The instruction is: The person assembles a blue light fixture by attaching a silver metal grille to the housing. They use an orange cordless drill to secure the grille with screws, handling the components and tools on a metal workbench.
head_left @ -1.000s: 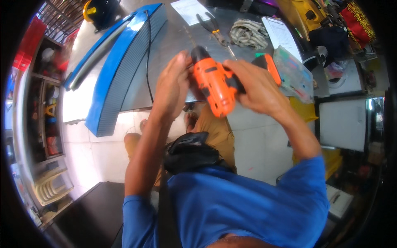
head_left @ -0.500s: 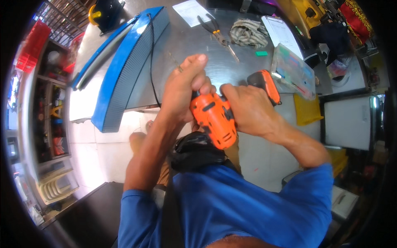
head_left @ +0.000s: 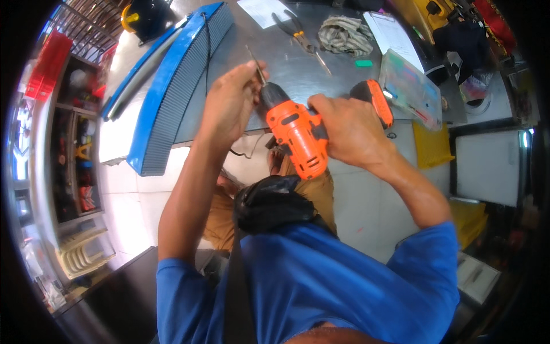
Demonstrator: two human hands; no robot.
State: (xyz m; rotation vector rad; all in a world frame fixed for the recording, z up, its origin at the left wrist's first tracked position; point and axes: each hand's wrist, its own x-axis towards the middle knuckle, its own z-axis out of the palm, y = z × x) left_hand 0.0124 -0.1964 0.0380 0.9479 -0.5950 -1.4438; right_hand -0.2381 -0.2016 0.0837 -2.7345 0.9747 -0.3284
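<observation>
Orange cordless drill (head_left: 298, 137) at frame centre, one unit, held above metal worktable (head_left: 286, 63). Upper left: two long blue curved panels (head_left: 172, 86) on table edge; red bins (head_left: 48, 63) on shelving at far left. Left hand (head_left: 229, 103) pinching thin drill bit (head_left: 256, 64) at chuck. Right hand (head_left: 349, 129) clenched around drill handle. Upper centre: one pair of pliers (head_left: 298, 34), one white paper sheet (head_left: 266, 8). Upper right: one clear rectangular plastic organiser box (head_left: 409, 89), one yellow pad (head_left: 432, 146) below it.

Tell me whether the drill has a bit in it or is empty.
In. A thin bit sticks out of the front of the orange drill, pinched by the left hand; the right hand grips the handle.
</observation>
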